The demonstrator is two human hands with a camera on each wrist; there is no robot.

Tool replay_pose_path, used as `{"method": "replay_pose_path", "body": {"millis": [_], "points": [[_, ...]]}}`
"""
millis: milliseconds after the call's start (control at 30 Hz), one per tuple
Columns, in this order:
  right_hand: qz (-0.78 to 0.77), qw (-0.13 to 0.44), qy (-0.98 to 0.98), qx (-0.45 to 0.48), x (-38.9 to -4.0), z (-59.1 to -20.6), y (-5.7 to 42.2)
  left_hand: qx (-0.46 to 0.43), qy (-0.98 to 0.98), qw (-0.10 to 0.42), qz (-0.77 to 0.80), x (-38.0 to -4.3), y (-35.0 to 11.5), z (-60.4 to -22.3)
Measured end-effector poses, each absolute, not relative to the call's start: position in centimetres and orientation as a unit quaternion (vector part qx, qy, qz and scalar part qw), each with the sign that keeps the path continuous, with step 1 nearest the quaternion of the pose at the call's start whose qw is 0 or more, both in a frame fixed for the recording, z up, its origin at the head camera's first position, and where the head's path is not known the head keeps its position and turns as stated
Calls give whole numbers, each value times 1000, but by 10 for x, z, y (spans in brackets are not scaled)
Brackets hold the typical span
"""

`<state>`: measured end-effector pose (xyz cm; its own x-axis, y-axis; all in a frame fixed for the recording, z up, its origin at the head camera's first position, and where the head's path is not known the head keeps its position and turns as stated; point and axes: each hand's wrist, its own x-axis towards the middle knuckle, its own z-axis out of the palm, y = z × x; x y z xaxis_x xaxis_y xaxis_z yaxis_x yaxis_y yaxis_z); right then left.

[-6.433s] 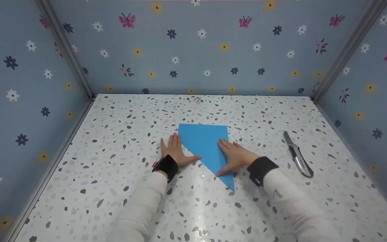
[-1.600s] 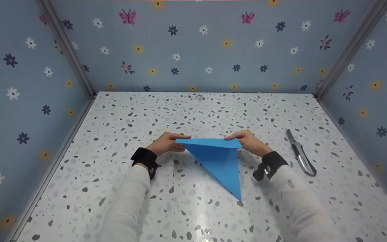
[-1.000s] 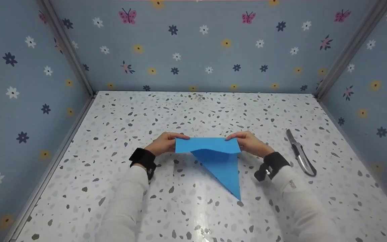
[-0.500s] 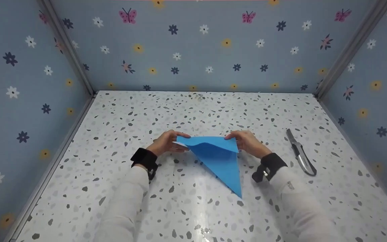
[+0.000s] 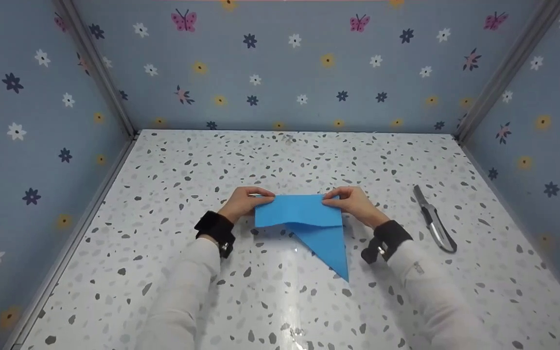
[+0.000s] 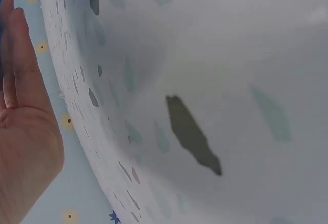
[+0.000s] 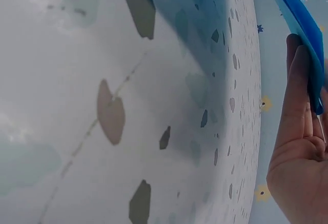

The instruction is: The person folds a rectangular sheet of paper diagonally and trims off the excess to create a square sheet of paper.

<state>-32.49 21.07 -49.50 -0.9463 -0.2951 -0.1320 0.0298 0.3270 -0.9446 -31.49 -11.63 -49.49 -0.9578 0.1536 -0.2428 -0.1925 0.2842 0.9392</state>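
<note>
A sheet of blue paper [image 5: 299, 209] is in the middle of the head view, its top part folded down over a triangle that points toward the person at lower right. My left hand [image 5: 246, 201] pinches the paper's upper left corner between thumb and fingers. At the upper right corner, my right hand [image 5: 355, 204] pinches it the same way. The flap's lower edge bows up off the triangle. In the right wrist view the paper [image 7: 305, 34] rises between the thumb and fingers, its shadow falling on the table. The left wrist view shows mostly the palm side of the left hand [image 6: 28, 121].
A utility knife [image 5: 434, 219] with a silver and black handle lies on the speckled white table [image 5: 187, 165], right of the right hand. Blue flowered panels [image 5: 280, 63] enclose the table at the back and sides. Each wrist wears a black strap [image 5: 214, 228].
Earlier both hands pressed the paper flat; since then they have gripped its top corners and folded the top edge toward the person. In the last half second the flap's left side has come down.
</note>
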Motion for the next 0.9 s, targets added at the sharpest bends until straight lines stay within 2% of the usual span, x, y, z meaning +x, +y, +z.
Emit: {"method": "replay_pose_path", "body": {"millis": [133, 367, 700, 900], "points": [[-574, 146, 801, -88, -325, -494, 211, -9, 786, 139, 603, -317, -117, -497], [-564, 146, 808, -89, -326, -494, 212, -15, 778, 166, 606, -321, -118, -497], [-548, 135, 821, -88, -325, -494, 212, 80, 894, 151, 414, -326, -106, -480], [-534, 139, 830, -83, -326, -493, 205, 114, 914, 185, 341, -329, -86, -471]]}}
